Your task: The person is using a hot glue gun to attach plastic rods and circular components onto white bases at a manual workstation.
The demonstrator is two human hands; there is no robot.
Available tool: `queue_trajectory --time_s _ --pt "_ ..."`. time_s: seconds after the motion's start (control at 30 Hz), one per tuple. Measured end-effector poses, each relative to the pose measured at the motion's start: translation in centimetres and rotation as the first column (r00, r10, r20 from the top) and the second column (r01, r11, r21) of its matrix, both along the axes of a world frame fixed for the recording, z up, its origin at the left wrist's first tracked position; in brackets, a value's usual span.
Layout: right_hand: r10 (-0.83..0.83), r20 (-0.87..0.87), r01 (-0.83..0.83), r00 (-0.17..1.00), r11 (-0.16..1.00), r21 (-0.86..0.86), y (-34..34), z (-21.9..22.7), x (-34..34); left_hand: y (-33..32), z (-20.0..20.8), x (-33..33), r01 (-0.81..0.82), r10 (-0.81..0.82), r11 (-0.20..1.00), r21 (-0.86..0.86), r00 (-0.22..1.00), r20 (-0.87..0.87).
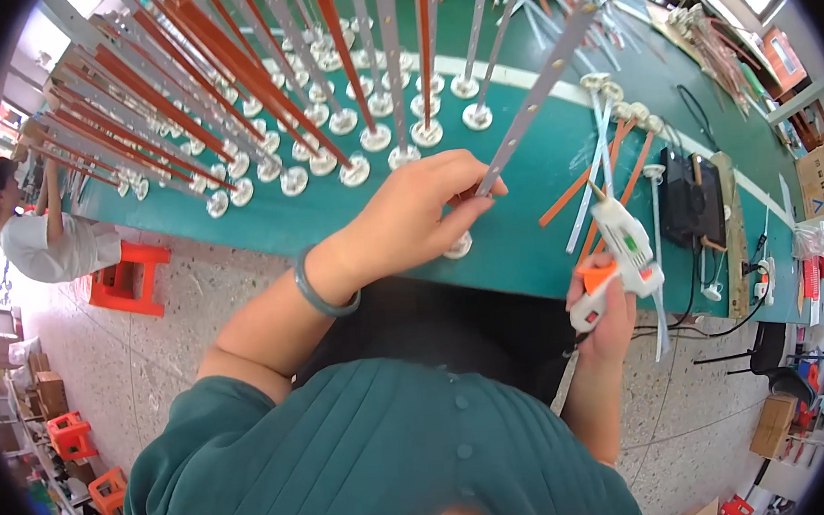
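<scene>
My left hand (418, 216), with a bangle on its wrist, pinches a long grey strip (537, 100) with pale dots near its lower end. The strip leans up and to the right. Just below these fingers a round white base (460, 246) sits at the table's near edge; whether it joins the strip is hidden. My right hand (608, 315) is wrapped round a white hot glue gun (626, 241) with an orange trigger, its nozzle pointing up and away from me. Beside the nozzle lie loose orange strips (562, 199) and grey ones with round ends.
Many grey and orange strips stand upright on white round bases (295, 181) across the green table (264, 225). A black box (693, 199) with cables stands on the right. More strips (705, 50) lie in heaps at the back. Far left, a person (38, 234) works near a red stool (133, 277).
</scene>
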State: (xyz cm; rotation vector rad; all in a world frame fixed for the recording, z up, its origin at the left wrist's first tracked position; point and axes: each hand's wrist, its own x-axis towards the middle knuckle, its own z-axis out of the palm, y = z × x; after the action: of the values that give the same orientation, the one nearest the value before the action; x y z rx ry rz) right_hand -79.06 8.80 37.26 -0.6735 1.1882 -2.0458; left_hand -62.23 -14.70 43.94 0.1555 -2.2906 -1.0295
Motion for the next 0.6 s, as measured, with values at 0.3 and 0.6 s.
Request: queue_trajectory --time_s 0.3,0.6 --pt "0.239 -0.146 -0.152 0.960 0.882 0.447 -1.1 0.4 1.1 -0.9 -3.0 0.3 -0.119 0.119 0.993 -0.026 0.993 -0.009" --pt "0.332 -0.241 -0.168 0.912 0.838 0.519 -3.4 0.4 2.2 -1.9 -3.1 -0.2 -0.095 0.091 0.994 -0.059 0.994 -0.056"
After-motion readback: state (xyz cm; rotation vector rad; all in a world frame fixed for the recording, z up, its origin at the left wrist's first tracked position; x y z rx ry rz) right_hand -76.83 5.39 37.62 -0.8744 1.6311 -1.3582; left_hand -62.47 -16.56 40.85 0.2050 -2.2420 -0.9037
